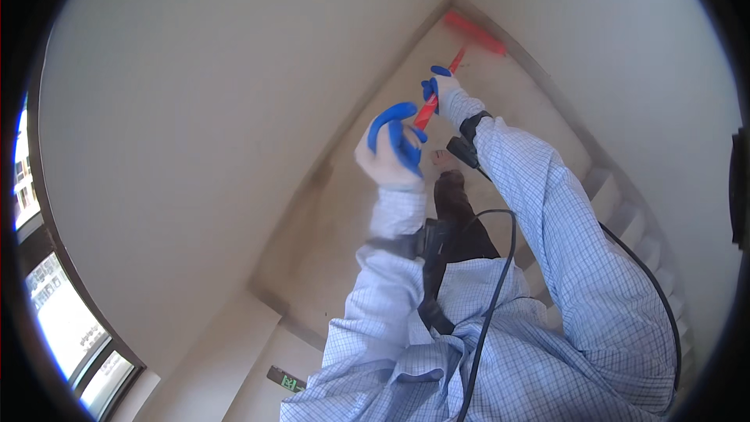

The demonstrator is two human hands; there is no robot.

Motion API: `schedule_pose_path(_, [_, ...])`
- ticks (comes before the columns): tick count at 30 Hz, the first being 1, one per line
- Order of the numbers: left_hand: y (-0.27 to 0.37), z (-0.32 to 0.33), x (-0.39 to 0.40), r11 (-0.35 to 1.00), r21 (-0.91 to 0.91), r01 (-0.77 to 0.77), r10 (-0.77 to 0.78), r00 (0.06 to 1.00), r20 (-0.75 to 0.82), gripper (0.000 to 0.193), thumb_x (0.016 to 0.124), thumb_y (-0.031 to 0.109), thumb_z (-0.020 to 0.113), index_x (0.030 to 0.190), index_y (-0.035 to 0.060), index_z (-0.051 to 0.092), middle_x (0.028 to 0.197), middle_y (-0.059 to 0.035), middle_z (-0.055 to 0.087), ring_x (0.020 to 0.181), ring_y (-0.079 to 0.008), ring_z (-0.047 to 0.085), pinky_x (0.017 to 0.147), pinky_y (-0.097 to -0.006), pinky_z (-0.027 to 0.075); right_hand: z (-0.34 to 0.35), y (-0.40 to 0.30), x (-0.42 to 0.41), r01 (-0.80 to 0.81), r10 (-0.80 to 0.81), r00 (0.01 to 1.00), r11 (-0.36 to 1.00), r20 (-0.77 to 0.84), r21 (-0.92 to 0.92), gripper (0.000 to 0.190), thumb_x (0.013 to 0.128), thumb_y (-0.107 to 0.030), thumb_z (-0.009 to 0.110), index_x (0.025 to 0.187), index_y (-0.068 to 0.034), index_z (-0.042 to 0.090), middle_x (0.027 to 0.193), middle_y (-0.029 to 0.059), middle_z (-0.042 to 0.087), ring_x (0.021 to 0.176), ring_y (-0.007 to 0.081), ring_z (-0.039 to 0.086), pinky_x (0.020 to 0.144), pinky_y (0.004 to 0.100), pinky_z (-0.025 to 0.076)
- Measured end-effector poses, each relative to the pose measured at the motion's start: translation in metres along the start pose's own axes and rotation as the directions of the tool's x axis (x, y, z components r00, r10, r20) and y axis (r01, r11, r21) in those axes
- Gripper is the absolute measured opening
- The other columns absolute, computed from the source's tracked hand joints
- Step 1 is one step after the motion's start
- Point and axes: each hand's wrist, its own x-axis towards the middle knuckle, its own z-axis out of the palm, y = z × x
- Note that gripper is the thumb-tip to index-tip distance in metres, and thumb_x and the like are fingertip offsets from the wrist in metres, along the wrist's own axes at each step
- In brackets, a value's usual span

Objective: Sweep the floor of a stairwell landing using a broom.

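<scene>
A red broom slants away from me across the landing floor (504, 88). Its wide red head (476, 32), blurred, rests close to the far corner, along the right wall's skirting. My right hand (443, 92), in a white glove with blue-coated fingers, is wrapped around the red handle (426, 112) partway along. Nearer to me, my left hand (391, 146) wears a matching glove and curls around the upper end of that handle. The handle's tip is hidden by the left hand.
Stairs (624, 223) run along the right wall (662, 99). A tall wall (193, 129) bounds the landing on the left, with a window (70, 310) beyond. A green exit sign (287, 379) is at the bottom. A black cable (498, 287) hangs before my body.
</scene>
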Motion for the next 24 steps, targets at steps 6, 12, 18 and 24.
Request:
schedule_pose_path(6, [0.085, -0.184, -0.157, 0.912, 0.383, 0.150, 0.006, 0.927, -0.376, 0.035, 0.090, 0.015, 0.038, 0.086, -0.0123, 0.060, 0.056, -0.0072, 0.051, 0.048, -0.0137, 0.047, 0.051, -0.0271, 0.042, 0.073, 0.295, -0.176, -0.472, 0.461, 0.881, 0.867, 0.104, 0.157, 0.049, 0.080, 0.004, 0.049, 0.126, -0.014, 0.041, 0.096, 0.0179, 0.054, 0.068, 0.0275, 0.061, 0.051, 0.0421, 0.053])
schedule_pose_path(12, [0.190, -0.130, -0.184, 0.764, 0.618, 0.187, -0.020, 0.963, -0.268, 0.032, 0.091, 0.016, 0.051, 0.086, -0.0128, 0.062, 0.057, -0.0069, 0.054, 0.049, -0.0119, 0.049, 0.051, -0.0263, 0.044, 0.112, 0.230, -0.325, -0.721, 0.723, 0.637, 0.681, 0.268, -0.126, 0.043, 0.084, -0.004, 0.047, 0.126, -0.014, 0.044, 0.095, 0.0117, 0.057, 0.065, 0.0245, 0.061, 0.055, 0.0357, 0.055])
schedule_pose_path(18, [0.199, -0.095, -0.156, 0.968, 0.247, -0.048, 0.060, 0.997, -0.039, 0.027, 0.088, 0.008, 0.047, 0.090, -0.0131, 0.063, 0.057, -0.0076, 0.055, 0.050, -0.0131, 0.051, 0.052, -0.0259, 0.044, 0.058, 0.151, -0.313, -0.492, 0.368, 0.859, 0.787, 0.356, 0.372, 0.036, 0.085, -0.002, 0.053, 0.120, -0.011, 0.052, 0.080, 0.0080, 0.053, 0.066, 0.0234, 0.060, 0.064, 0.0348, 0.055])
schedule_pose_path(24, [0.070, -0.120, -0.174, 0.983, 0.122, 0.136, -0.131, 0.990, -0.052, 0.029, 0.090, 0.009, 0.041, 0.087, -0.0146, 0.057, 0.053, -0.0078, 0.050, 0.044, -0.0145, 0.047, 0.047, -0.0296, 0.041, -0.016, 0.172, -0.181, -0.108, 0.111, 0.994, 0.958, 0.005, 0.266, 0.042, 0.083, 0.001, 0.046, 0.123, -0.011, 0.052, 0.078, 0.0101, 0.054, 0.056, 0.0194, 0.053, 0.049, 0.0308, 0.048])
